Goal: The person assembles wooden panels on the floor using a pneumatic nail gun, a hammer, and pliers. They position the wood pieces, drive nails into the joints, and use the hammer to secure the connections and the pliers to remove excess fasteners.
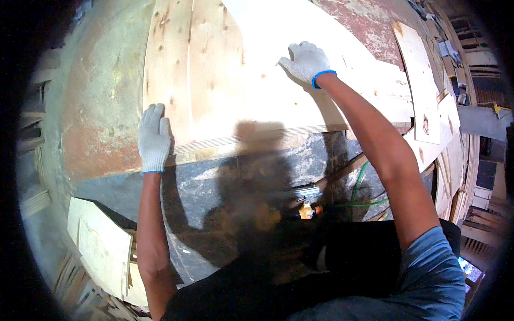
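A large pale plywood sheet (217, 96) lies on the worn work surface in front of me, strongly lit towards its far right. Its layered near edge shows, and a straight seam runs lengthwise down its left part. My left hand (154, 140), in a grey-white knitted glove, rests at the sheet's near left corner with its fingers stretched out. Farther out on the right, my right hand (308, 63) wears the same kind of glove with a blue cuff. It lies palm down on the bright wood, thumb apart from the fingers.
Below the sheet's near edge sits a metal and yellow tool (306, 208), with a green hose (360, 184) running nearby. Narrow boards (420, 80) stand along the right. A cut plywood piece (99, 243) leans at the lower left, above a heap of wood strips (69, 278).
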The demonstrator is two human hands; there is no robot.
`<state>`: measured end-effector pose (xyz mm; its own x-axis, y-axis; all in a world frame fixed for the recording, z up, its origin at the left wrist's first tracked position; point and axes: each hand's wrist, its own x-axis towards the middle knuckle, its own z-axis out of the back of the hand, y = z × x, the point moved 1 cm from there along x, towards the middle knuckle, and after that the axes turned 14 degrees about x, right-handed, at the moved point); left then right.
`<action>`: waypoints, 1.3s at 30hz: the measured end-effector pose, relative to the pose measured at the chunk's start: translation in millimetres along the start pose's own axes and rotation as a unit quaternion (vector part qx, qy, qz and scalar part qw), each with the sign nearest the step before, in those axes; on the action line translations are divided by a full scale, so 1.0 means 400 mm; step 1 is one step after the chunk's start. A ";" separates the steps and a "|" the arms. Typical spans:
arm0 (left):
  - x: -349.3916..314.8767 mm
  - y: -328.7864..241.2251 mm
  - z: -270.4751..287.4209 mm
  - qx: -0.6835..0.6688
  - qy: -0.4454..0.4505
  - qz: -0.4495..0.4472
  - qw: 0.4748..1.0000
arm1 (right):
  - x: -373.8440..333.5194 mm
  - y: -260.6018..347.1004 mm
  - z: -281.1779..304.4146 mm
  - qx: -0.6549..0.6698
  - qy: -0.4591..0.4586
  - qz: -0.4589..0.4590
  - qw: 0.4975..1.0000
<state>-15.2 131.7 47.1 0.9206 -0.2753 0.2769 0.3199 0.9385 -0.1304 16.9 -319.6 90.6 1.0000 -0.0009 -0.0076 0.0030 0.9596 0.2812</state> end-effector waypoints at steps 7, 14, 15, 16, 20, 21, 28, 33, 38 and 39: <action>0.037 0.086 0.001 -0.054 0.027 0.123 0.991 | 0.124 -0.049 0.020 -0.010 0.129 -0.051 0.990; 0.121 0.131 0.055 -0.269 0.053 0.240 0.931 | 0.123 -0.034 0.107 0.038 0.109 -0.080 0.990; 0.150 0.116 0.075 -0.310 0.066 0.257 0.913 | 0.109 -0.029 0.146 0.026 0.102 -0.079 0.991; 0.169 0.119 0.092 -0.343 0.080 0.275 0.895 | 0.097 -0.008 0.172 0.021 0.097 -0.073 0.992; 0.222 0.242 0.046 -0.604 0.029 0.251 0.756 | 0.034 0.051 0.261 0.014 0.061 -0.042 0.997; 0.215 0.288 0.048 -0.599 0.044 0.212 0.771 | 0.035 0.061 0.256 0.016 0.033 -0.028 0.999; 0.022 0.312 0.216 -0.651 -0.061 0.232 0.720 | 0.128 0.248 0.325 0.029 -0.078 0.100 0.992; -0.172 0.286 0.312 -0.528 -0.010 0.297 0.795 | 0.321 0.407 0.340 0.050 -0.120 0.272 0.954; -0.217 0.201 0.325 -0.100 0.037 0.170 0.980 | 0.378 0.576 0.310 0.172 -0.136 0.286 0.933; -0.215 0.151 0.346 -0.144 0.001 0.202 0.969 | 0.339 0.600 0.308 0.246 -0.108 0.239 0.933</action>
<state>-106.0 241.0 147.3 0.9841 0.1009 0.1462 -0.0171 0.8731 -0.4872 154.2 -124.1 275.1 0.8662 0.2868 0.4091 -0.4933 0.6205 0.6096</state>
